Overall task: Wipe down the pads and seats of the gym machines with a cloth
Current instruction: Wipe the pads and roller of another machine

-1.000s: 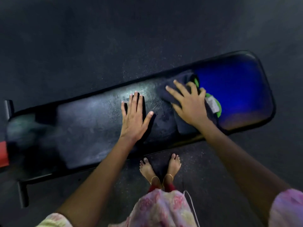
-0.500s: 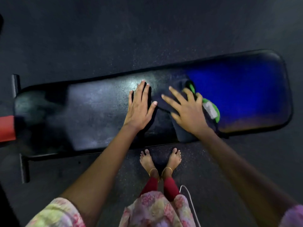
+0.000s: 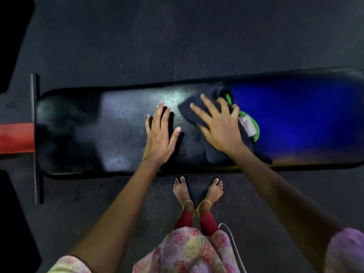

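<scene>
Item 1: bench pad (image 3: 122, 131), long, black, textured, lying from 9 o'clock to 3 o'clock across the view; a blue glare covers its 3 o'clock end.

Item 2: cloth (image 3: 214, 152), dark, crumpled, with a green edge and a pale tag at its 3 o'clock side. It lies on the pad just right of centre, under the right hand.

Item 3: right hand (image 3: 218, 127), fingers straight and spread, palm pressing flat on the cloth; nothing is gripped.

Item 4: left hand (image 3: 160, 137), fingers straight and close together, thumb out toward 2 o'clock, resting flat on the bare pad just beside the cloth at its 9 o'clock side; it holds nothing.

Item 5: 2 bare feet (image 3: 197, 192) on the floor at 6 o'clock of the pad; red frame bar (image 3: 16, 137) at 9 o'clock.

Risks, as judged:
1. The cloth is only pressed, not grasped; a quick stroke may let it bunch or slide out from under the palm.
2. The bunched cloth gives a narrow swipe, so strips may be missed.
3. The left hand lies in the path toward 9 o'clock and may block the next pass.

Change against 1.0 s ago: the bench now sits level in view rather than slanted, and the cloth and right hand lie nearer the left hand. Both hands remain flat.
</scene>
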`<state>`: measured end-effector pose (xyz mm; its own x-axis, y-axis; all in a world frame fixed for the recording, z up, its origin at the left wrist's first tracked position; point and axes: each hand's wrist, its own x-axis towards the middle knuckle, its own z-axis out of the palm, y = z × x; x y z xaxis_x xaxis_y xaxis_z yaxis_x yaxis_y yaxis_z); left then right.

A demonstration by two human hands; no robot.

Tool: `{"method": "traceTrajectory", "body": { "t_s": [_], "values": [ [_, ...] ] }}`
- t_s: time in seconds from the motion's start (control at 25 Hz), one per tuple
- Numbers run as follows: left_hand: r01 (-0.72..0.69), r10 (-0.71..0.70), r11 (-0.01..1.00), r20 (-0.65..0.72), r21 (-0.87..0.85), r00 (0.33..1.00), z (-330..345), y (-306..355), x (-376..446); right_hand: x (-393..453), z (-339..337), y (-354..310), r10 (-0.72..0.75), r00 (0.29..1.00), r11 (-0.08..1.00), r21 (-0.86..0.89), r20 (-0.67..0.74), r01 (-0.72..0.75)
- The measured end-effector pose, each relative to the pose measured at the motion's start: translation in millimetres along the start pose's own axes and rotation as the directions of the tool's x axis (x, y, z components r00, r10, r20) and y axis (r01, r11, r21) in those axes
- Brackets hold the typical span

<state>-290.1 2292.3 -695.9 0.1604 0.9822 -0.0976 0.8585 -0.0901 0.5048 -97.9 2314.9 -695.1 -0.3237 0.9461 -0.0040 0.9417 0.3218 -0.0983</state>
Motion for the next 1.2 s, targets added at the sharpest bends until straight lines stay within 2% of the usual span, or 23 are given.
{"method": "traceTrajectory", "body": {
  "t_s": [0.08,0.12,0.16,0.2,0.24,0.28,0.32,0.36,0.44,0.48,0.56,0.6,0.64,0.72,0.76,0.8,0.84,0.92,1.0,1.08,1.12,1.16,1.2],
  "values": [
    [0.017,-0.017,1.0,-0.016,-0.011,1.0,-9.6,-8.0,-1.5,-27.9,-2.4,23.2,-0.233,0.972,0.969,-0.082,0.034,0.235],
    [0.023,-0.023,1.0,-0.021,-0.019,1.0,-13.1,-12.8,-1.8,-27.3,-6.2,36.5,-0.231,0.973,0.969,-0.081,0.029,0.233],
    [0.028,-0.029,0.999,-0.027,-0.023,0.999,-16.0,-18.1,-1.7,-17.3,-11.6,41.8,-0.124,0.992,0.991,-0.052,0.005,0.124],
    [0.033,-0.034,0.999,-0.037,-0.025,0.999,-17.8,-24.5,-1.7,0.9,-15.5,37.6,0.053,0.998,0.998,-0.021,-0.039,-0.054],
    [0.041,-0.043,0.999,-0.05,-0.029,0.998,-18.7,-30.5,-2.2,24.5,-16.4,24.4,0.249,0.968,0.968,0.02,-0.031,-0.249],
    [0.056,-0.058,0.998,-0.067,-0.037,0.996,-19.1,-36.1,-3.1,47.3,-14.8,3.7,0.358,0.934,0.932,0.052,0.02,-0.358],
    [0.076,-0.079,0.996,-0.085,-0.045,0.993,-19.2,-41.0,-4.8,64.1,-10.2,-20.4,0.355,0.932,0.931,0.061,0.078,-0.36],
    [0.096,-0.102,0.994,-0.103,-0.056,0.989,-19.6,-44.9,-7.7,71.3,-6.3,-44.4,0.269,0.956,0.959,0.062,0.116,-0.277],
    [0.133,-0.143,0.987,-0.128,-0.085,0.981,-21.7,-48.0,-13.1,58.3,0.5,-69.5,-0.01,0.994,0.998,0.056,0.107,0.004],
    [0.144,-0.156,0.985,-0.131,-0.097,0.979,-23.2,-49.1,-15.5,41.5,2.7,-67.0,-0.16,0.983,0.987,0.025,0.094,0.158],
    [0.152,-0.167,0.982,-0.134,-0.113,0.977,-29.8,-52.5,-19.6,17.0,2.4,-37.8,-0.405,0.909,0.913,-0.013,0.099,0.408],
    [0.156,-0.173,0.98,-0.136,-0.122,0.976,-32.7,-54.5,-20.5,16.4,-1.8,-20.2,-0.432,0.896,0.9,-0.009,0.097,0.435],
    [0.165,-0.183,0.977,-0.136,-0.134,0.974,-34.8,-57.5,-20.8,22.2,-7.2,-11.7,-0.359,0.929,0.933,0.022,0.093,0.358],
    [0.182,-0.205,0.968,-0.134,-0.171,0.97,-35.9,-64.6,-21.4,50.3,-14.8,-26.6,0.002,0.997,0.998,0.056,0.081,-0.007],
    [0.18,-0.211,0.963,-0.143,-0.202,0.967,-35.4,-67.5,-21.8,67.9,-13.5,-48.1,0.137,0.984,0.987,0.07,0.114,-0.145],
    [0.171,-0.213,0.957,-0.167,-0.236,0.963,-35.2,-69.3,-22.1,82.4,-11.1,-74.7,0.161,0.976,0.981,0.085,0.143,-0.174],
    [0.164,-0.221,0.949,-0.2,-0.269,0.954,-35.0,-71.4,-22.6,91.5,-9.8,-102.6,0.099,0.98,0.988,0.101,0.172,-0.118],
    [0.181,-0.271,0.93,-0.264,-0.321,0.926,-35.4,-78.3,-24.4,85.1,-5.3,-139.7,-0.13,0.964,0.987,0.125,0.231,0.103],
    [0.227,-0.338,0.907,-0.292,-0.355,0.895,-40.9,-84.8,-27.9,53.2,0.1,-133.4,-0.367,0.898,0.93,0.091,0.244,0.356],
    [0.24,-0.354,0.9,-0.291,-0.363,0.889,-47.4,-89.5,-32.5,29.2,-0.2,-96.3,-0.548,0.817,0.836,0.072,0.177,0.545],
    [0.236,-0.346,0.902,-0.28,-0.361,0.896,-49.7,-91.0,-32.8,28.8,-0.9,-76.0,-0.569,0.807,0.821,0.061,0.159,0.567],
    [0.233,-0.337,0.904,-0.263,-0.357,0.904,-50.9,-92.8,-32.1,35.1,-0.6,-63.6,-0.513,0.844,0.858,0.055,0.155,0.511],
    [0.235,-0.331,0.906,-0.246,-0.352,0.911,-51.7,-94.7,-32.4,43.5,-1.6,-63.3,-0.368,0.918,0.93,0.06,0.149,0.363]
  ]
}}
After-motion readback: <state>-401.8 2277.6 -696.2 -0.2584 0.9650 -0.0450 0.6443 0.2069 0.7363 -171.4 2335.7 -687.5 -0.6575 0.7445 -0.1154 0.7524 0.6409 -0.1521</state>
